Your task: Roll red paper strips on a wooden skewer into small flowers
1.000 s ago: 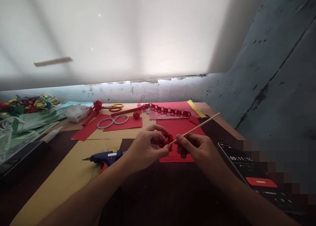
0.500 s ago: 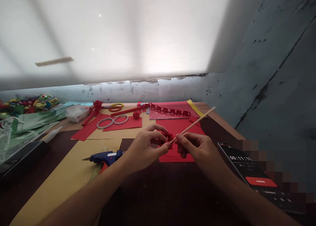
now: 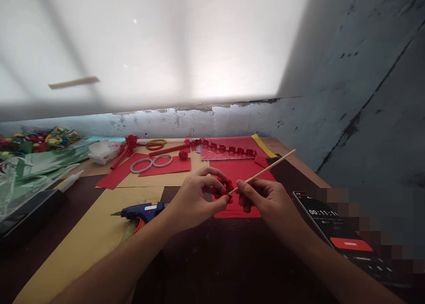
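Between the thumb and fingers of my left hand [image 3: 197, 198] is a red paper flower [image 3: 224, 186], partly hidden by the fingers. My right hand [image 3: 260, 195] pinches a thin wooden stick [image 3: 272, 166], which slants up to the right. The stick's lower end meets the flower near my left thumb. Below and behind both hands lies red paper [image 3: 229, 210]. A blue glue gun [image 3: 142, 211] rests left of my left forearm.
Behind my hands lie a curled red paper strip [image 3: 229, 149], a small red rosette [image 3: 183, 155], two grey rings [image 3: 141, 165], scissors [image 3: 156, 144] and a finished-looking red flower [image 3: 131, 142]. A phone [image 3: 345, 233] showing a timer lies at right; colourful scraps [image 3: 49, 138] fill the far left.
The stick's upper end has swung slightly down and to the right. My left hand has stayed in almost the same place, still holding the flower.
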{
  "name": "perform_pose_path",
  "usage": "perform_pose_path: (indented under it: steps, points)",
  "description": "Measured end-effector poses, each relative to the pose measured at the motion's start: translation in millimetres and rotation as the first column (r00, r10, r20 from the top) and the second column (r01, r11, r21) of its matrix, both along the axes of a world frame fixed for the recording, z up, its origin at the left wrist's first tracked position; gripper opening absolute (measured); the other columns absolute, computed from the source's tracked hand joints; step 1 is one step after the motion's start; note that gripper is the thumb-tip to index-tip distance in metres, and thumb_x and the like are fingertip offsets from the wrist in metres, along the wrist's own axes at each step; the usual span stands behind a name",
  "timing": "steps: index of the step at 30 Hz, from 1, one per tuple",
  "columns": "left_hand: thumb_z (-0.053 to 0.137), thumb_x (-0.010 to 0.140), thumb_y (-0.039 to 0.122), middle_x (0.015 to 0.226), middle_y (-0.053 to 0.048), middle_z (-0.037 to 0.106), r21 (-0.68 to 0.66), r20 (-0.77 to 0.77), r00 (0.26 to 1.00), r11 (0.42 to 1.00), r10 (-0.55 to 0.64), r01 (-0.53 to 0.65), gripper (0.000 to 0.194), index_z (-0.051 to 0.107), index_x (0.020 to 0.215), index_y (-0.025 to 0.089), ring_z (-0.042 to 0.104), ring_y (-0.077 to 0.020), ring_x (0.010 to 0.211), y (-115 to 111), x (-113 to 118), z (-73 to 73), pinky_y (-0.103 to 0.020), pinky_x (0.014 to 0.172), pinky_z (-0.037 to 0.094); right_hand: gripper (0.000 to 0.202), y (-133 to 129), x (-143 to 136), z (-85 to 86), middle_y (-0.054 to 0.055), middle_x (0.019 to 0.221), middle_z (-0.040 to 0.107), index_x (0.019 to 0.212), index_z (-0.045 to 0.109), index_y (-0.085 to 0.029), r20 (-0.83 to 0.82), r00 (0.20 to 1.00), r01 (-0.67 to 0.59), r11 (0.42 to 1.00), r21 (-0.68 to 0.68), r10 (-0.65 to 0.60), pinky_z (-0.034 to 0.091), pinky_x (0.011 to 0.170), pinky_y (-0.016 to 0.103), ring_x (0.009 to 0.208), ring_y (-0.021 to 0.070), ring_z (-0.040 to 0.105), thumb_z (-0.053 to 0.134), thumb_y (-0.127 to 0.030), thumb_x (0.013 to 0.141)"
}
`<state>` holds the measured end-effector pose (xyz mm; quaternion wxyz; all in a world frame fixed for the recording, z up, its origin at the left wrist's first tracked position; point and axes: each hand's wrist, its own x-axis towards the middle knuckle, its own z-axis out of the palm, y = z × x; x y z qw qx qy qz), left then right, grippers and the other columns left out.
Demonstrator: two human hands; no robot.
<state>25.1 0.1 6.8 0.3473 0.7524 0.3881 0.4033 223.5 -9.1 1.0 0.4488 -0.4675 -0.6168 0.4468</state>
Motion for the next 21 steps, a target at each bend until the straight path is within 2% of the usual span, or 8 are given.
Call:
perform_pose_path:
  steps: [21]
  points:
    - [0.072, 0.081, 0.016, 0.112, -0.009, 0.063, 0.010, 0.020, 1.000, 1.000, 0.013, -0.013, 0.003, 0.071, 0.078, 0.015, 0.067, -0.0173, 0.095, 0.3, -1.1, -2.4, -0.028, 0.080, 0.058, 0.035, 3.3, 0.1, -3.0, 0.001, 0.063, 0.065, 0.071, 0.068, -0.018, -0.027, 1.000, -0.009, 1.000, -0.002, 0.009, 0.048, 0.059, 0.027, 0.058, 0.0138, 0.058, 0.070, -0.049, 0.087]
